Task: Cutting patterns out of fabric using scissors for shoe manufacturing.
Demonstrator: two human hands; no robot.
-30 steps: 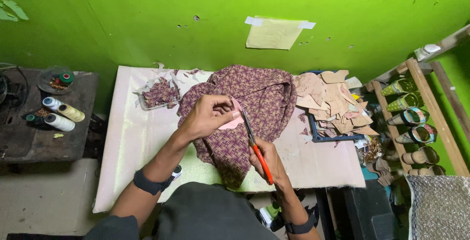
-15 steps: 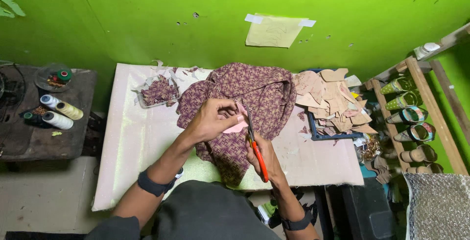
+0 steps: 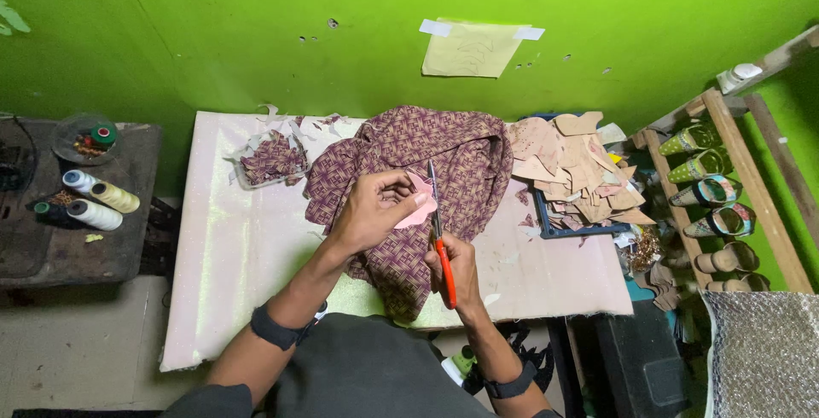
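Note:
My left hand point(image 3: 372, 211) pinches a small pink shaped piece point(image 3: 417, 205) above a crumpled purple patterned fabric point(image 3: 422, 158) that lies on the pale table point(image 3: 239, 264). My right hand point(image 3: 461, 271) grips orange-handled scissors point(image 3: 440, 239), whose blades point up and meet the right edge of the pink piece. Both hands hover over the lower middle of the fabric, close together. A dark band sits on each wrist.
A clear tray of fabric scraps point(image 3: 271, 159) lies at the table's back left. A pile of tan cut pieces point(image 3: 573, 166) rests on a dark tray at the right. Thread spools point(image 3: 92, 203) sit on a dark side table. A wooden rack with shoes point(image 3: 712, 196) stands at right.
The scissors have turned from slanting to nearly upright, blades now against the pink piece. My left hand has shifted slightly with the piece.

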